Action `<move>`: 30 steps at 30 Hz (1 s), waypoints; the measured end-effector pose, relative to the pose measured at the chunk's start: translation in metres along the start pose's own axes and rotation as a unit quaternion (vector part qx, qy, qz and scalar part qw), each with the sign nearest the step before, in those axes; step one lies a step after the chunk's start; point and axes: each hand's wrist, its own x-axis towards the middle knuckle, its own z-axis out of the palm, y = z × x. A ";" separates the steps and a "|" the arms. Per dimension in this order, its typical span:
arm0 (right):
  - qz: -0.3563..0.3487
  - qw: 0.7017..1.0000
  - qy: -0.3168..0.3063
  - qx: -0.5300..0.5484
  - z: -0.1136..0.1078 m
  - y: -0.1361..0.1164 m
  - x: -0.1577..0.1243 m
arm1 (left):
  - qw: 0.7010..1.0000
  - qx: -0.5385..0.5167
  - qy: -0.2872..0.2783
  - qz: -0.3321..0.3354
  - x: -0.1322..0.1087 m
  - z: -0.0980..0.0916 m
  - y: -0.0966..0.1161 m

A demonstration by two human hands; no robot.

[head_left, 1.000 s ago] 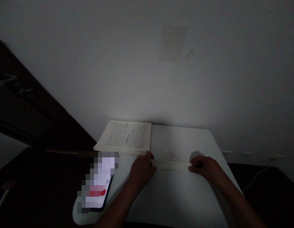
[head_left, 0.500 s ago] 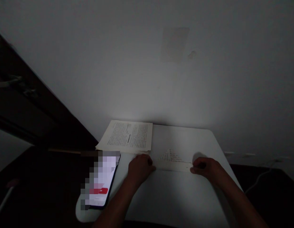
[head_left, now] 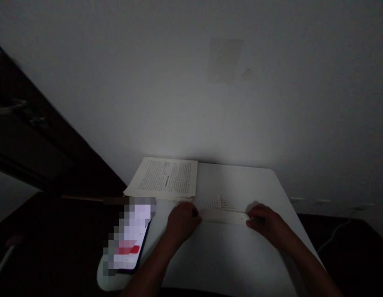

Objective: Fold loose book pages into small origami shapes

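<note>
A folded sheet of printed paper lies on the white table, with a triangular printed peak at its far side and a plain strip along its near side. The fingers of my left hand are closed at the strip's left end. At the right end, my right hand pinches the strip between thumb and fingers. The paper's left tip is hidden behind my left fingers.
A stack of printed pages sits at the table's back left, against the wall. A lit phone, partly blurred out, rests at the left edge. A pale cable hangs at the right.
My right hand has shifted very slightly left along the strip, its fingers closer together. The view has tilted a little; the folded paper and my left hand stay nearly in place.
</note>
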 end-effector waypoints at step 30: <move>-0.079 0.983 0.006 -0.163 0.005 -0.017 -0.008 | 0.951 0.006 0.092 0.295 -0.007 0.023 -0.020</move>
